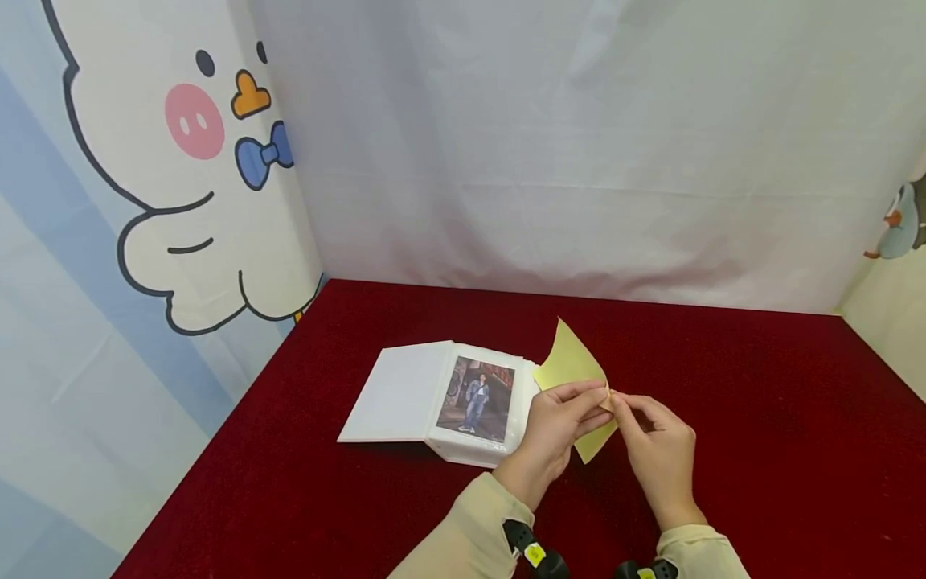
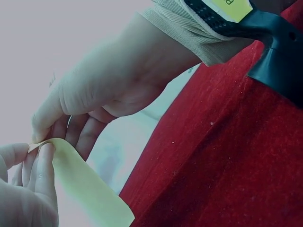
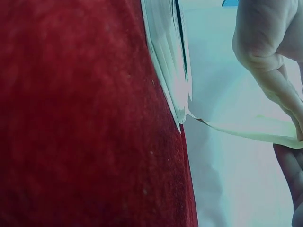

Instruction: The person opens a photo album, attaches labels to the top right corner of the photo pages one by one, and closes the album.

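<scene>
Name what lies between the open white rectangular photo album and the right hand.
The head view shows the left hand and the curved yellow paper sheet between the album and the right hand; both hands pinch the sheet.

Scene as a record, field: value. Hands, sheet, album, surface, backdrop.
left hand: pinches sheet
right hand: pinches sheet, beside left fingertips
sheet: yellow, bent
album: open, left of hands
photo: on album's right-hand page, shows standing person
surface: red cloth
backdrop: pale curtain, cartoon bird at left

White curtain [image 1: 550, 161] behind red cloth [image 1: 781, 402]
</scene>
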Available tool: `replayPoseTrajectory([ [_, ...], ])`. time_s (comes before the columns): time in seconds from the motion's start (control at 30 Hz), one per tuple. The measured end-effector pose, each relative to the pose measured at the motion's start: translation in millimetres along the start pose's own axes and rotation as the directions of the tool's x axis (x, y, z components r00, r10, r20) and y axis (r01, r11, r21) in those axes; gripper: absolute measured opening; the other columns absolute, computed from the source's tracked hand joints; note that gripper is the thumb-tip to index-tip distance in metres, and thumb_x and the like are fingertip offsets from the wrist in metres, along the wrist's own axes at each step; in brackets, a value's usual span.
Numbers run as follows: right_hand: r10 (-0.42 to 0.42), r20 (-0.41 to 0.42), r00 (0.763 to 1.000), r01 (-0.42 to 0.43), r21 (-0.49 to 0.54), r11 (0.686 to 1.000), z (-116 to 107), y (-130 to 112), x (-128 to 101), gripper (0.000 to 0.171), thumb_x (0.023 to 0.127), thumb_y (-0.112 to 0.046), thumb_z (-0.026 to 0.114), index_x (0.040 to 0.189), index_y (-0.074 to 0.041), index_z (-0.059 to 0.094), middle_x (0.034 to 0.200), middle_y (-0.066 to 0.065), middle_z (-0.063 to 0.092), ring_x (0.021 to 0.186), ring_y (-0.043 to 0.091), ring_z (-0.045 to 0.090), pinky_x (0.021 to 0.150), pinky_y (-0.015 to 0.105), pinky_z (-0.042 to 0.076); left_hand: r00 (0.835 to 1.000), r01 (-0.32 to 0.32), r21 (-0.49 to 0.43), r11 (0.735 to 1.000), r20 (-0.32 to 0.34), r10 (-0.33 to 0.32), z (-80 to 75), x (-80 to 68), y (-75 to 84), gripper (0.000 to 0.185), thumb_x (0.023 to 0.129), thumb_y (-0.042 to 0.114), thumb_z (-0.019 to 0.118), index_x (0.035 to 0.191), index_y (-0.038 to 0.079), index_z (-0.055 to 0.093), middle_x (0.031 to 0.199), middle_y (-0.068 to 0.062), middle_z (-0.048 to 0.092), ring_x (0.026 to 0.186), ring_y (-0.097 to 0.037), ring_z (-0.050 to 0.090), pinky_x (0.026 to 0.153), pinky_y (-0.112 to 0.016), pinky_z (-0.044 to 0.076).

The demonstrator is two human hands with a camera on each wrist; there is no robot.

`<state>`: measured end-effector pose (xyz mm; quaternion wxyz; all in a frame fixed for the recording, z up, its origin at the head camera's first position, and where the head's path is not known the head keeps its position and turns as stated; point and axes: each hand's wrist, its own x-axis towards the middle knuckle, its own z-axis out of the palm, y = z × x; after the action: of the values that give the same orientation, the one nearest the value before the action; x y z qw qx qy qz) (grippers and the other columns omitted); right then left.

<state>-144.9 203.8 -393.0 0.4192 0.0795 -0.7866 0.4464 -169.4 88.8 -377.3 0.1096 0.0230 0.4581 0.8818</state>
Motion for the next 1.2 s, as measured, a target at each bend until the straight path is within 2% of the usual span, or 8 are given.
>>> replayPoseTrajectory([
  [0.27,0.031,-0.02,0.999,-0.031,-0.021,0.999,-0.1,-0.4,-0.2,0.005,0.08,0.003,0.069,0.084,0.003,0.072,0.078,0.012,0.069,0.061,-0.005,0.054,0.053,0.008,0.041,1.0,-0.007,0.06,0.998,0.015,0.006,1.7,-2.2,0.2,0.028,0.087,-0.001,0.058,0.115,-0.007,0.061,0.089,-0.011,0.063,0.074,-0.013,0.064,0.076,-0.028,0.053],
  [0.53,0.054,-0.037,0.998,-0.055,-0.038,0.998,-1.3,-6.0,1.3,0.005,0.082,0.0,0.069,0.083,0.003,0.071,0.076,0.012,0.068,0.059,-0.005,0.053,0.052,0.009,0.041,1.0,-0.009,0.076,0.997,0.006,0.008,2.9,-6.2,2.4,0.027,0.09,-0.004,0.055,0.115,-0.005,0.062,0.093,-0.012,0.059,0.077,-0.014,0.063,0.077,-0.028,0.052],
  [0.77,0.091,-0.046,0.995,-0.091,-0.007,0.996,-2.4,-7.4,2.0,0.006,0.082,0.002,0.068,0.086,0.004,0.071,0.079,0.013,0.068,0.06,-0.006,0.053,0.051,0.008,0.04,0.996,-0.057,0.073,0.996,0.074,0.052,-0.4,-10.0,3.1,0.026,0.091,-0.002,0.054,0.117,-0.004,0.061,0.096,-0.012,0.057,0.081,-0.016,0.064,0.078,-0.029,0.052],
  [0.93,0.125,-0.058,0.99,-0.124,0.028,0.992,-2.8,-8.5,2.6,0.007,0.084,0.0,0.066,0.086,0.006,0.07,0.079,0.014,0.068,0.063,-0.006,0.057,0.054,0.008,0.044,0.999,-0.025,0.057,0.998,0.045,0.022,0.2,-7.7,1.8,0.028,0.091,-0.006,0.052,0.118,-0.008,0.058,0.092,-0.011,0.056,0.078,-0.014,0.062,0.081,-0.032,0.051],
  [1.07,0.149,-0.07,0.986,-0.144,0.078,0.987,-2.0,-6.3,2.0,0.008,0.085,-0.001,0.065,0.086,0.007,0.069,0.078,0.011,0.069,0.062,-0.003,0.06,0.054,0.009,0.046,0.999,-0.017,0.056,0.998,0.031,0.015,1.3,-8.2,2.4,0.029,0.091,-0.008,0.05,0.119,-0.009,0.057,0.091,-0.01,0.054,0.077,-0.014,0.061,0.082,-0.034,0.051],
  [1.2,0.153,-0.07,0.986,-0.147,0.086,0.985,-1.9,-6.3,2.1,0.009,0.085,-0.001,0.065,0.086,0.007,0.069,0.078,0.011,0.069,0.061,-0.003,0.061,0.054,0.01,0.046,1.0,-0.014,0.046,0.999,0.021,0.013,2.3,-9.5,3.5,0.028,0.091,-0.008,0.049,0.119,-0.009,0.057,0.091,-0.01,0.054,0.079,-0.015,0.061,0.082,-0.034,0.051],
])
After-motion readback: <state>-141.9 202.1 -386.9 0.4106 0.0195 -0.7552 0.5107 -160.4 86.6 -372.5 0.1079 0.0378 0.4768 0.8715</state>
